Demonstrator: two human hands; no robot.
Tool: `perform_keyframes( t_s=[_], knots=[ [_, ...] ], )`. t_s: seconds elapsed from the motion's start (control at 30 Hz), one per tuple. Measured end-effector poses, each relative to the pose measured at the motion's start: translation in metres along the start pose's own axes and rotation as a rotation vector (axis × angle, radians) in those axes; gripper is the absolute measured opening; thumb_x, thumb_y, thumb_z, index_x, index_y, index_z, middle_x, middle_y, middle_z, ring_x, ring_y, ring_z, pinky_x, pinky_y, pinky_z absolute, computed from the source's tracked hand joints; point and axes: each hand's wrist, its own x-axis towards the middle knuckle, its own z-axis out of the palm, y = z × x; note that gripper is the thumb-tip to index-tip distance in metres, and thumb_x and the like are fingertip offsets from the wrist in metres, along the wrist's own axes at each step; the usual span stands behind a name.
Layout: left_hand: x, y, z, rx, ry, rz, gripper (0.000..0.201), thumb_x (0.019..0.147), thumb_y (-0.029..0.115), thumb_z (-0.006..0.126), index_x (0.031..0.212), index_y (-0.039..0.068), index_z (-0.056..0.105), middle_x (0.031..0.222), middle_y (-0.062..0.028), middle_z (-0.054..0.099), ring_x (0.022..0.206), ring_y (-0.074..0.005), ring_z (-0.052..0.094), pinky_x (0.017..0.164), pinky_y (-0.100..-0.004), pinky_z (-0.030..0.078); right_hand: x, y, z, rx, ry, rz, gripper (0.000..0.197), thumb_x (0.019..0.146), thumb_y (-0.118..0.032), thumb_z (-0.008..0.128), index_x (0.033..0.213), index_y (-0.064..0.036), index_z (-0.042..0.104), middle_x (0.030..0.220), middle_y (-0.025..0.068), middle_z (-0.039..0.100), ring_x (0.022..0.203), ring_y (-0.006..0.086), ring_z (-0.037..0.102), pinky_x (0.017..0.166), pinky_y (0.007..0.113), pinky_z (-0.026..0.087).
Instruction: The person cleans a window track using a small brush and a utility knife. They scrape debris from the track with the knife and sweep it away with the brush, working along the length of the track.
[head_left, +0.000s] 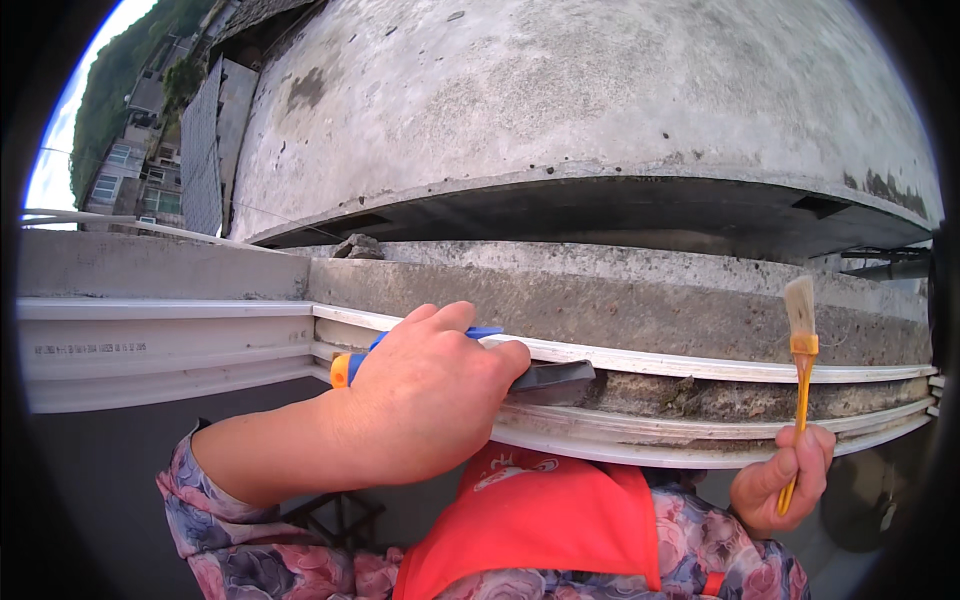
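My left hand (430, 385) is closed round a scraper-like tool (558, 376) with a blue and orange handle. Its dark, flat head points right and rests at the dirty channel of the white window track (740, 375); my fingers hide much of the handle. On the right, my right hand (788, 478) grips a paintbrush (803, 345) by its thin yellow handle. The brush stands upright, with its pale bristles up, in front of the concrete ledge. Dark dirt (690, 395) fills part of the track between the two hands.
Beyond the track runs a rough concrete ledge (600, 305) with a broken stone lump (358, 247) on it. A dark gap (600, 205) separates it from a wide concrete slab (600, 90). A white frame (160, 340) continues left. A red apron (540, 515) is below.
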Motion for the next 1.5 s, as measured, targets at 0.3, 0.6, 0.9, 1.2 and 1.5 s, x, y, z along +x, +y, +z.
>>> perform_keyframes(
  t_s=[0.3, 0.6, 0.9, 1.2, 1.5],
  knots=[
    [-0.029, -0.022, -0.046, -0.043, -0.006, -0.212, 0.014, 0.080, 0.017, 0.068, 0.086, 0.006, 0.063, 0.071, -0.0145, 0.052, 0.076, -0.0339, 0.051, 0.065, -0.0436, 0.042, 0.005, -0.001, -0.004, 0.000, -0.046, 0.043, 0.021, 0.095, -0.009, 0.051, 0.111, 0.0042, 0.050, 0.076, 0.0132, 0.057, 0.065, 0.0234, 0.052, 0.054, 0.032, 0.044],
    [-0.069, -0.075, -0.005, -0.089, 0.019, -0.535, 0.019, 0.084, 0.019, 0.062, 0.081, 0.000, 0.062, 0.072, -0.0210, 0.060, 0.075, -0.0412, 0.057, 0.069, -0.0487, 0.044, 0.004, -0.001, 0.000, 0.006, -0.052, 0.023, 0.018, 0.094, -0.007, 0.051, 0.108, 0.0048, 0.050, 0.074, 0.0124, 0.057, 0.063, 0.0238, 0.052, 0.053, 0.032, 0.045],
    [-0.043, -0.064, 0.011, -0.224, 0.015, -0.448, 0.023, 0.087, 0.024, 0.060, 0.084, 0.001, 0.063, 0.073, -0.0220, 0.059, 0.076, -0.0409, 0.057, 0.070, -0.0474, 0.045, 0.006, -0.003, 0.004, -0.024, -0.011, 0.017, 0.016, 0.093, -0.004, 0.051, 0.107, 0.0058, 0.052, 0.073, 0.0125, 0.056, 0.062, 0.0237, 0.053, 0.053, 0.031, 0.045],
    [-0.055, -0.055, 0.005, -0.030, 0.064, -0.469, 0.026, 0.088, 0.026, 0.058, 0.084, 0.001, 0.063, 0.075, -0.0224, 0.059, 0.082, -0.0392, 0.057, 0.073, -0.0494, 0.045, 0.008, -0.002, 0.007, 0.022, 0.034, 0.005, 0.015, 0.092, -0.005, 0.054, 0.104, 0.0052, 0.054, 0.074, 0.0111, 0.058, 0.061, 0.0228, 0.053, 0.053, 0.031, 0.046],
    [-0.010, -0.014, 0.021, -0.056, 0.185, -0.210, 0.022, 0.087, 0.022, 0.061, 0.079, 0.001, 0.061, 0.072, -0.0177, 0.058, 0.080, -0.0370, 0.055, 0.071, -0.0478, 0.044, 0.007, 0.001, 0.009, -0.012, 0.059, -0.029, 0.015, 0.090, -0.002, 0.056, 0.103, 0.0055, 0.055, 0.076, 0.0103, 0.059, 0.061, 0.0220, 0.054, 0.051, 0.029, 0.045]
  ],
)
